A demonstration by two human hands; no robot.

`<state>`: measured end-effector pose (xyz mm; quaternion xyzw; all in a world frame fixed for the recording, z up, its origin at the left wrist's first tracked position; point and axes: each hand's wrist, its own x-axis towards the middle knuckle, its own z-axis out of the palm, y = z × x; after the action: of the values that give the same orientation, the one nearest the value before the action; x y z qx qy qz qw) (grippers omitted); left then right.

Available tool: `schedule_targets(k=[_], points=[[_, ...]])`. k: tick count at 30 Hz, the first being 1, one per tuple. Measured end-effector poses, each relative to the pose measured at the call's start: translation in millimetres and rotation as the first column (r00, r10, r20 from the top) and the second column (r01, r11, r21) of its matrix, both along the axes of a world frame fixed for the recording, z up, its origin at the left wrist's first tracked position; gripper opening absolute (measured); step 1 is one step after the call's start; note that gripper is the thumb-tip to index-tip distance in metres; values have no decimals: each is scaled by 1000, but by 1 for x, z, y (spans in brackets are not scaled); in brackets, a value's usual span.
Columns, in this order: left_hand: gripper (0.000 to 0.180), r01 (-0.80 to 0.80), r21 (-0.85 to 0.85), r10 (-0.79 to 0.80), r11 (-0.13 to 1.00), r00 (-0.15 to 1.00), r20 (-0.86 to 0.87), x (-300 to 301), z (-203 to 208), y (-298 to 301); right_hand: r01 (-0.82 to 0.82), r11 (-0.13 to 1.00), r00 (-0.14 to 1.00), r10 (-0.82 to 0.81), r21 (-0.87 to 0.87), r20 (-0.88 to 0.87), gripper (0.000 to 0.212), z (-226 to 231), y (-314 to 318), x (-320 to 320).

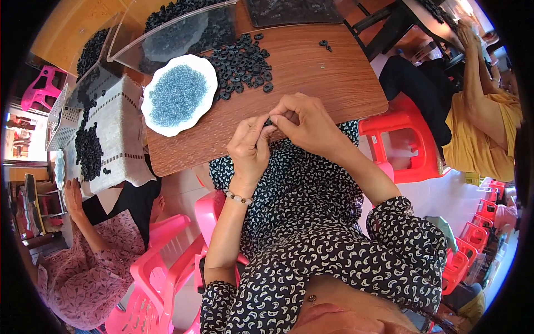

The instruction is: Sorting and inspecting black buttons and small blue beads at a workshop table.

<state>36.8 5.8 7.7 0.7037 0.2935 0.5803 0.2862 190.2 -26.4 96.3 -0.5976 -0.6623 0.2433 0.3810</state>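
Just in front of the table's near edge, my left hand (249, 139) and my right hand (305, 123) meet, fingertips together. Both pinch one small black part (268, 122), mostly covered by the fingers, so its exact shape is hard to see. Beyond them on the wooden table (311, 72) lies a loose pile of small black ring-like plastic parts (239, 64). Left of that pile stands a white scalloped plate (210, 92) heaped with tiny clear bluish pieces (179, 96), too small to name.
A clear bin (183, 42) of black parts stands behind the plate, a dark tray (295, 12) at the far edge. Two black bits (325, 44) lie far right. Co-workers sit at a cloth-covered table (125, 128) on the left and at another table on the right, near a red stool (403, 139).
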Motion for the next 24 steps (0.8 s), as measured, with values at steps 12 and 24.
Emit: schedule_targets(k=[12,24], points=[[27,4,-41,-4,999,1000,-13,-1,3,-2,-75,991,983,54,-114,-177,14,-6,4,8],[29,37,-126,-31,991,998,46,-1,4,-5,-149,962,903,37,-230,-428,19,-6,5,17]])
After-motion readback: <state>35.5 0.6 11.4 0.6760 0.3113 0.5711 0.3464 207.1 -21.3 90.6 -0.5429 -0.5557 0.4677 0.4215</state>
